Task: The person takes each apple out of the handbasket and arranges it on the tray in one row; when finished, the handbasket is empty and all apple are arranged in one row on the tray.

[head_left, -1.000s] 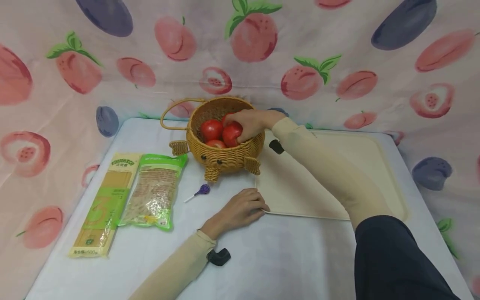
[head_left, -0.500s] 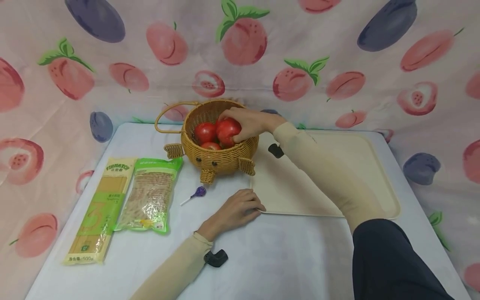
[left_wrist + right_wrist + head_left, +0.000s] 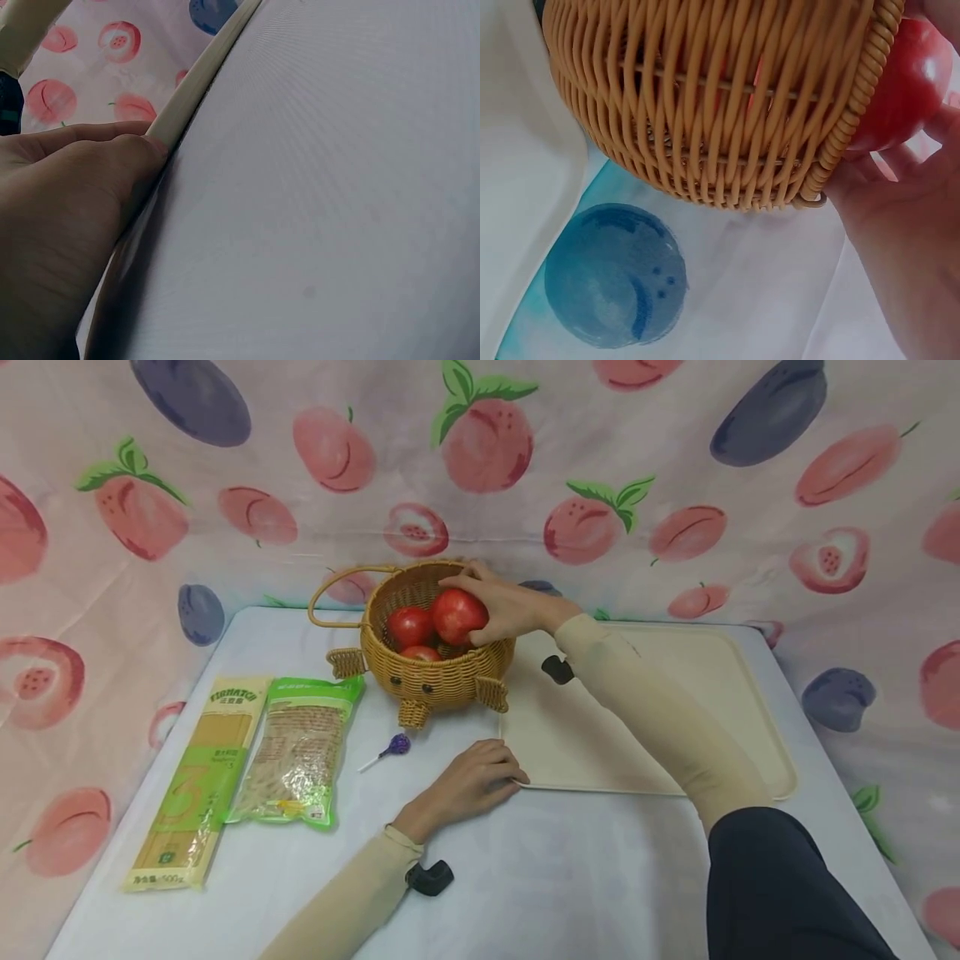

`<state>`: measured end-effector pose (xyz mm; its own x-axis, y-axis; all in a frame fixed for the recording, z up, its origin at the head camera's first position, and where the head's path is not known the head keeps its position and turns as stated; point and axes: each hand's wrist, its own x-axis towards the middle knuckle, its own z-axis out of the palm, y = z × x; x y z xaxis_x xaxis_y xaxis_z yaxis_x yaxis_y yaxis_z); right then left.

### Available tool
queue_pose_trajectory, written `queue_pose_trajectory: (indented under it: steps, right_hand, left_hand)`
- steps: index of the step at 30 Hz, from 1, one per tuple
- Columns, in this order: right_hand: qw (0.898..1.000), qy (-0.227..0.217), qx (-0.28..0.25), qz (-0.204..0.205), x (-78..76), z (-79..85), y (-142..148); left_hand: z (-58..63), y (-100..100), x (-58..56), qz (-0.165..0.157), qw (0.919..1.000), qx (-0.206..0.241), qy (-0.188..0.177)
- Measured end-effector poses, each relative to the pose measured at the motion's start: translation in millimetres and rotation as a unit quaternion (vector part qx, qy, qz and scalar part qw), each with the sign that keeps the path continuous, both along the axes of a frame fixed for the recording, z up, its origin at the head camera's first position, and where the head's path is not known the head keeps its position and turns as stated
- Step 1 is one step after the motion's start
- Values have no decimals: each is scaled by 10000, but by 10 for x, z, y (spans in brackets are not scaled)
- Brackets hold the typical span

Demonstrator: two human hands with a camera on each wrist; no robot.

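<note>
Gripping a red fruit (image 3: 455,614) at the mouth of the basket (image 3: 453,681), right hand (image 3: 512,603) should clear the rim (image 3: 851,106) gently; left hand (image 3: 478,778) pinches the tray (image 3: 592,735)

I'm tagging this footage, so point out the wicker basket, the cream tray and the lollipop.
Wicker basket (image 3: 705,112), right wrist view: woven side wall.
Cream tray (image 3: 573,731), head view: bare flat floor.
Lollipop (image 3: 399,744), head view: purple candy end.

Your left hand (image 3: 468,782) and right hand (image 3: 513,604) are bare. You wear a plain beige left sleeve (image 3: 348,893) and matching right sleeve (image 3: 660,718), plus a dark navy sleeve (image 3: 780,885) at near right. Each beige sleeve has a small black fitting (image 3: 431,878) at its wrist end.
</note>
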<state>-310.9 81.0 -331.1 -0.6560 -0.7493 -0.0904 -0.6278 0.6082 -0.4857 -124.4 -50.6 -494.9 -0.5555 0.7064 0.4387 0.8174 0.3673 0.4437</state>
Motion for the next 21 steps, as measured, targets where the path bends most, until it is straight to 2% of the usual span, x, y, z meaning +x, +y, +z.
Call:
queue_pose_trajectory:
  steps: [11, 21]
  right_hand:
    - [9981, 330, -526, 19, 20, -46, 56]
    - [9914, 740, -1072, 113, 5, -70, 167]
  left_hand:
    - [-16, 4, -5, 15, 10000, -62, 0]
    - [-27, 13, 1, 39, 10000, -44, 50]
